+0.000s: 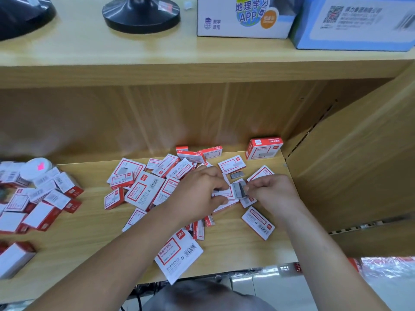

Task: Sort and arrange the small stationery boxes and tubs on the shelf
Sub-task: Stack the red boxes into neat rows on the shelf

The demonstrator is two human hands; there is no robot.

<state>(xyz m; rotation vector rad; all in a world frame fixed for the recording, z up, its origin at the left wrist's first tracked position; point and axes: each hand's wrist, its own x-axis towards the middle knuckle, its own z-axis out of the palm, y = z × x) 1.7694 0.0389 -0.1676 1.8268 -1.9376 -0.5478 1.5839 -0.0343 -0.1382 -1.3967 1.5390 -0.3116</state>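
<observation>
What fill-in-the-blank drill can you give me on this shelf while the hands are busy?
1. The grey strip pinched by the right hand is made of ____.
2. The left hand grips a small white box edged in ____.
3. The round white tub stands toward the ____ end of the shelf.

Missing words: staples; red; left.

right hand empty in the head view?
No: the right hand pinches a grey staple strip at the small box that the left hand holds.
</observation>
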